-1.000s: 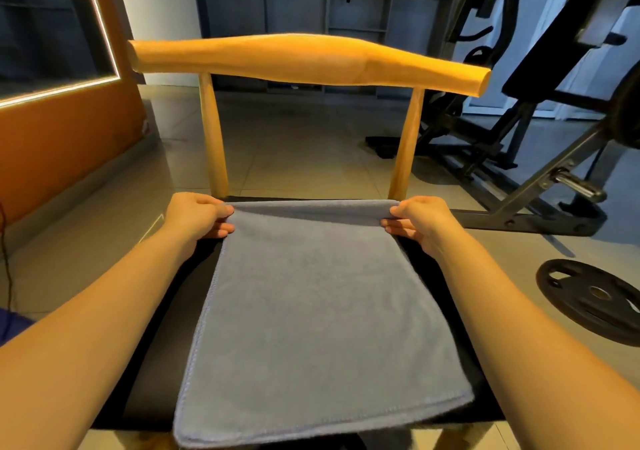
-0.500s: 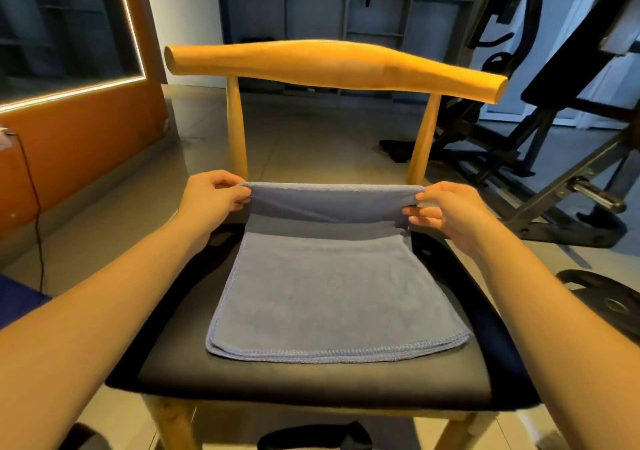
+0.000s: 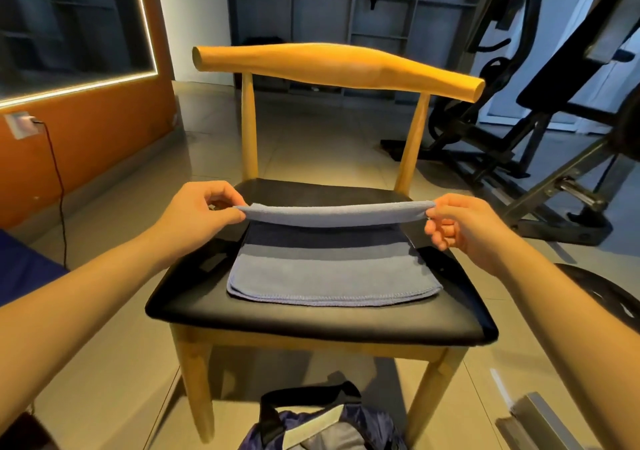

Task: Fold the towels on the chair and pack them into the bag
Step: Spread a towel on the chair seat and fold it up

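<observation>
Since half a second ago, the towel (image 3: 329, 273) has had its far fold raised off the chair (image 3: 194, 297) and drawn nearer. The left hand (image 3: 197, 214) and right hand (image 3: 464, 227) each pinch one end of the fold. The towel's lower half lies on the black seat. A bag (image 3: 322, 429) sits on the tiled floor (image 3: 311, 144).

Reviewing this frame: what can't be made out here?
Head view only.
Bag: cut off by the bottom edge; contents unclear.
Towel: the raised fold, pinched by the left hand and right hand, shadows the part behind it.
</observation>
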The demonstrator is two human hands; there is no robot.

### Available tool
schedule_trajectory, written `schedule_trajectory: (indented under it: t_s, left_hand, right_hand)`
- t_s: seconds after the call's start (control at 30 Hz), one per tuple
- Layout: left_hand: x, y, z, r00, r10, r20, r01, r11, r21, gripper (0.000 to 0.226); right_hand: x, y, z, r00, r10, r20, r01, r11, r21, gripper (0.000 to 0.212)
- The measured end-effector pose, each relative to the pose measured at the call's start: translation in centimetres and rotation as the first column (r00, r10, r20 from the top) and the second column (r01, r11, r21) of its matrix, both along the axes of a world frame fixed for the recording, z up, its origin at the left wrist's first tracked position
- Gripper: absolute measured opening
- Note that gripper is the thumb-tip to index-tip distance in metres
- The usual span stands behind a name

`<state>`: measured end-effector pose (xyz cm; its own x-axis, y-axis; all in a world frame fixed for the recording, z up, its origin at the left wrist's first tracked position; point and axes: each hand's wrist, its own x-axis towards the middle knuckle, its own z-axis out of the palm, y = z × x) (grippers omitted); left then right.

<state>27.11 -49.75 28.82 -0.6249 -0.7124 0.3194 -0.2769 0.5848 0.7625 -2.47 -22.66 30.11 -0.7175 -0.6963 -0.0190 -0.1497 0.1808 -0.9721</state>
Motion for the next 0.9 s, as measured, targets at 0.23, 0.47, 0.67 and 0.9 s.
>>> schedule_trajectory:
  t_s: [0.23, 0.47, 0.67, 0.9]
  left_hand:
    - [3.5, 1.0, -1.4, 0.989, -0.123, 0.078, 0.124, 0.992, -0.016, 0.007]
    - [4.8, 2.0, -3.2, 0.972, -0.183, 0.148, 0.193, 0.980, -0.053, 0.011]
    - [5.4, 3.3, -3.6, 0.971, -0.192, 0.143, 0.216, 0.961, -0.173, 0.019]
    - [5.5, 3.8, -3.3, 0.970, -0.187, 0.154, 0.214, 0.959, -0.184, 0.020]
  right_hand:
    - [2.4, 2.5, -0.8, 0.989, 0.120, 0.084, -0.124, 0.992, 0.037, 0.010]
    - [3.4, 3.3, -1.8, 0.980, 0.002, 0.200, -0.023, 0.994, 0.105, 0.029]
    - [4.1, 3.8, -2.0, 0.998, 0.003, 0.063, -0.010, 0.993, 0.115, 0.018]
    - [4.2, 4.8, -2.0, 0.999, 0.044, -0.029, -0.039, 0.984, 0.172, 0.010]
